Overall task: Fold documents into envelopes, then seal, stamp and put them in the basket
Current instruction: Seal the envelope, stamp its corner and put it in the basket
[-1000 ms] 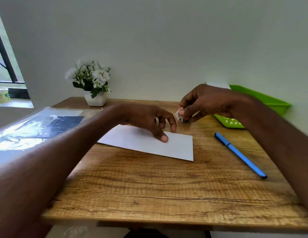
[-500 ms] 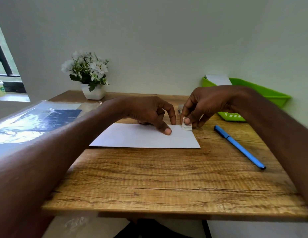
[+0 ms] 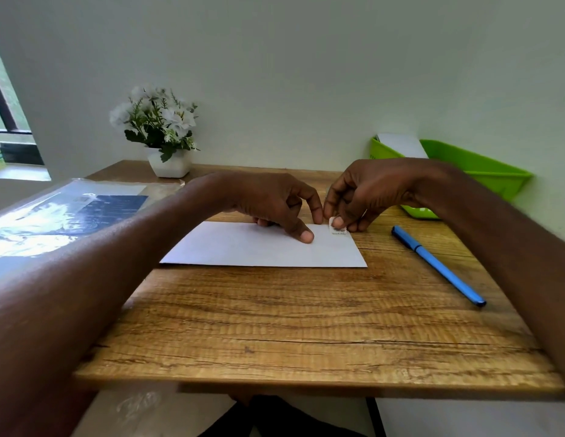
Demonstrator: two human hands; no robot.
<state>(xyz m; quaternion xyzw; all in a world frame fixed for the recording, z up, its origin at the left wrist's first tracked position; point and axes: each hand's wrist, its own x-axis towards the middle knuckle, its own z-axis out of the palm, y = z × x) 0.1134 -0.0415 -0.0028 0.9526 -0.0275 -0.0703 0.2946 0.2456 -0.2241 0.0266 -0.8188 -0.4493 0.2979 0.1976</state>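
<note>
Stamping: the step in hand, judged from how the pieces lie (the envelope looks already sealed, though its flap side is hidden).
Wooden tabletop: its near half is bare of task things; the long blue pen lies well to the right, slanting away.
White rectangular paper envelope: laid flat, its long axis running left to right across the table.
Left hand: held curled, its thumb tip pressed onto the envelope just left of the stamp, the forefinger arched beside it.
Small white postage stamp: set at the envelope's far right corner, partly covered.
Right hand: the nearer hand to the stamp; its fingers are bunched, one fingertip pressed on the stamp's upper edge.
Bright green plastic basket: farthest, behind the right wrist, with a white sheet inside.
</note>
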